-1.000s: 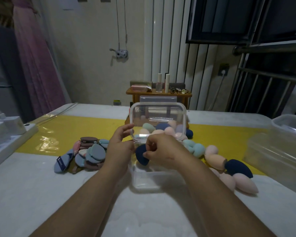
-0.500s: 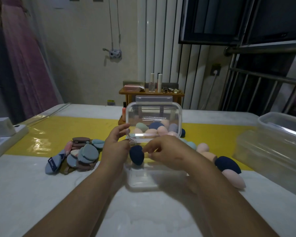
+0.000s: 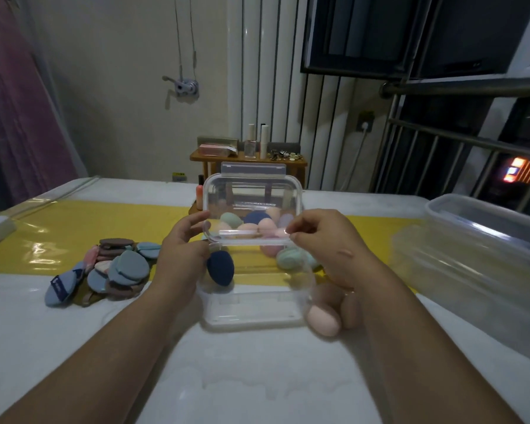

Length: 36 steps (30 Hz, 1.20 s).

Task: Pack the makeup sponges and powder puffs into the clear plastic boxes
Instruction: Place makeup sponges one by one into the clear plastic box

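Foam like that of the navy sponge was likely light, soft and springy. It would squash under a pinch and push back against a lid, so a loose hold round its fat middle would suit it. It stood on end inside the clear plastic box, against the left wall; whether other sponges shared the box could not be told through the plastic.

The box looked thin, stiff and slick, light enough to skid on the worktop, and was best taken by its rim or corners. Its lid stood upright over the far edge, latch tab uppermost; whether it was hinged there could not be told.

The left hand came in low from the left, its grip closed on the lid's lower left corner, fingers reaching up the side edge. The right hand mirrored it, thumb and fingertips pinched together on the lower right corner.

Loose sponges lay just beside the box on the right, and more showed through the lid. Powder puffs were heaped well apart to the left, unpacked.
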Tool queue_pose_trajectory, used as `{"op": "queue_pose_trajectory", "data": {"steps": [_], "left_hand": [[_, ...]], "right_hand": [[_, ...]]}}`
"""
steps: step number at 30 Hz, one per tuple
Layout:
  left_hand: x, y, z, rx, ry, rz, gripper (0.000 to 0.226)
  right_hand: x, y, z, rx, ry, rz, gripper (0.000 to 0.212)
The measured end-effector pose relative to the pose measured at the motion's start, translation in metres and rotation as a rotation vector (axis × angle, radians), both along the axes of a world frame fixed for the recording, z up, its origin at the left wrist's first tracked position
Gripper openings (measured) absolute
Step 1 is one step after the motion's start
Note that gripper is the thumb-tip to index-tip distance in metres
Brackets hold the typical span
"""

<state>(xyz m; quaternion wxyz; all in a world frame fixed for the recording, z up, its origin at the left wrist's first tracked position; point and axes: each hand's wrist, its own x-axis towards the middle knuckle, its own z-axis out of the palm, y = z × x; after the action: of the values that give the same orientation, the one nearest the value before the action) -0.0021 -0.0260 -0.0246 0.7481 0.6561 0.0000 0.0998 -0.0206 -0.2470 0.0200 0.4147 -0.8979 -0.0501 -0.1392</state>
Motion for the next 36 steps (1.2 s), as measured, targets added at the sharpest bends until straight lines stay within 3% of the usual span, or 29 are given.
{"op": "queue_pose_trajectory", "data": {"steps": [10, 20, 26, 36], "left_hand": [[0.001, 0.003, -0.002, -0.066, 0.013, 0.006, 0.055], [0.001, 0.004, -0.004, -0.081, 0.023, -0.018, 0.051], [0.004, 0.006, -0.004, -0.067, 0.009, -0.015, 0.051], [0.000, 0.005, -0.001, -0.041, 0.013, -0.008, 0.052]], "right_hand": [[0.003, -0.027, -0.015, -0.179, 0.102, -0.252, 0.029], [0.013, -0.027, -0.022, -0.661, 0.228, -0.319, 0.036], [0.013, -0.023, -0.026, -0.528, 0.190, -0.277, 0.020], [0.006, -0.024, -0.019, -0.342, 0.088, -0.315, 0.021]]}}
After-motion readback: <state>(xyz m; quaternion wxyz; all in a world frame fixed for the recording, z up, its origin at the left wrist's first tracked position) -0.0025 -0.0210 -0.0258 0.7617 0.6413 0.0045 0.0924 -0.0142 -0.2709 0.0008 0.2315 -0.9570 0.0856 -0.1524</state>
